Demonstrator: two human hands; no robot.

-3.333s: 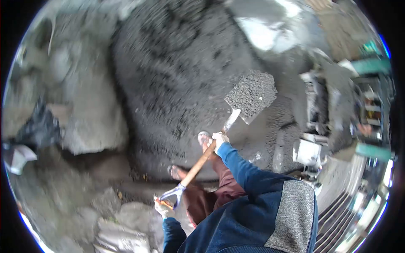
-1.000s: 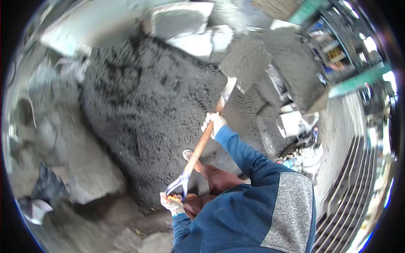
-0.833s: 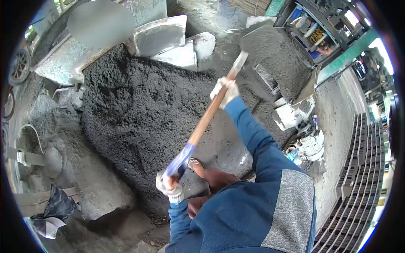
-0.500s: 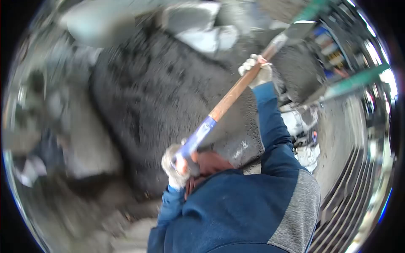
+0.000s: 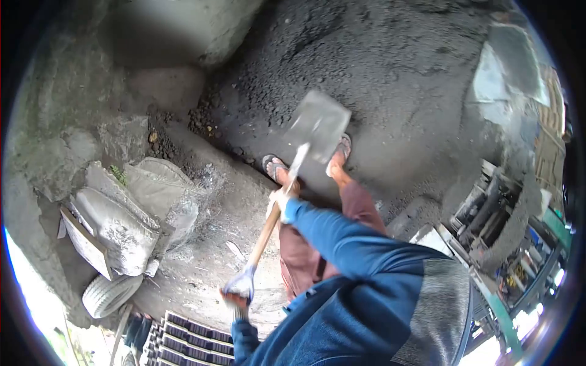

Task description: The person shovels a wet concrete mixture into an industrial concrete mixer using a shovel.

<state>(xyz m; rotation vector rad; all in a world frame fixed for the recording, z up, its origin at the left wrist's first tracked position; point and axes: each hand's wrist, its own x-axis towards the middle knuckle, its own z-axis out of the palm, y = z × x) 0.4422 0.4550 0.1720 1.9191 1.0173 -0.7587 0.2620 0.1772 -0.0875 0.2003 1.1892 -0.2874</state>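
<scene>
- Shovel [image 5: 263,240]: ×1, slanting across the legs; blurred blade in front of the feet, ground contact cannot be told.
- Dark granular material [image 5: 378,67]: 1 broad spread, beyond blade and feet.
- Right arm [image 5: 342,235]: reaches across the thighs, wrist above the knees.
- Left arm [image 5: 245,341]: low at the body's left, forearm toward the grip.
- Tyre [image 5: 112,295]: ×1, lower left, beside stacked slabs [image 5: 116,226].
- Sandals [image 5: 273,168]: ×2, one per foot.
- Hands: ×2. Right hand [image 5: 282,202] closed round the shaft; left hand [image 5: 237,304] gripping the end handle.
</scene>
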